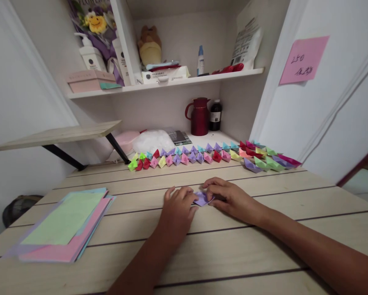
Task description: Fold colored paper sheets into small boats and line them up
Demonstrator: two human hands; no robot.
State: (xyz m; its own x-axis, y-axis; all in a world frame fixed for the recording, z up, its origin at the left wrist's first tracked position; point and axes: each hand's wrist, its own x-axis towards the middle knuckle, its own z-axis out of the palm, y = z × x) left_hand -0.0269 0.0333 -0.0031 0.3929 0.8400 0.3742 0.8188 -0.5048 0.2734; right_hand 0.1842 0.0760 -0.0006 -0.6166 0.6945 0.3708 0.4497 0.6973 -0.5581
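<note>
A small folded piece of purple paper (201,199) lies on the wooden table (264,246) between my two hands. My left hand (177,208) rests knuckles up with its fingers curled, pressing on the paper's left side. My right hand (229,197) comes in from the right, its fingers bent and pinching the paper's upper right edge. Most of the paper is hidden under the fingers.
Several coloured paper boats (202,155) stand in rows along the table's far edge. A stack of coloured paper sheets (63,227) lies at the front left. Behind are a red jug (199,116), a dark bottle (216,115), a raised wooden board (60,134) and a cluttered shelf (171,82).
</note>
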